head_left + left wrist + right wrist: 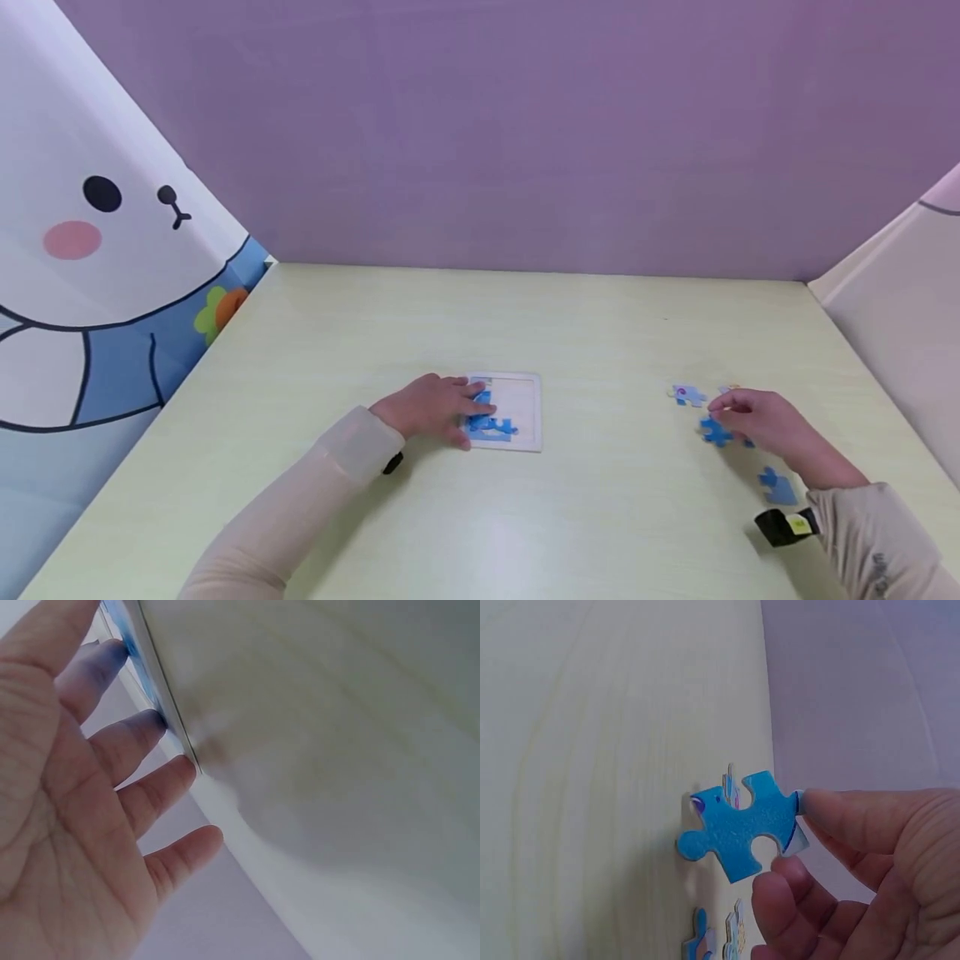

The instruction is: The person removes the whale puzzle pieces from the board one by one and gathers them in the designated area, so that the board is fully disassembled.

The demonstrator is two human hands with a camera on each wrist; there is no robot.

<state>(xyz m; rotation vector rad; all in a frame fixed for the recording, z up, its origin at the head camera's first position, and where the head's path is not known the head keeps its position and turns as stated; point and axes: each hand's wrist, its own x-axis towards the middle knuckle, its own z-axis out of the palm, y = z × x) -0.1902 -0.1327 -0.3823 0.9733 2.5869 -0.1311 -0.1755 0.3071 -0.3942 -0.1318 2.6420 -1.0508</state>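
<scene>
While left fingers rest spread on the tray, right fingers pinch a blue puzzle piece by its edge.

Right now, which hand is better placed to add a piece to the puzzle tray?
Right hand, likely: it pinches a blue puzzle piece. The left hand touches the puzzle tray at its left side and could steady it.
</scene>
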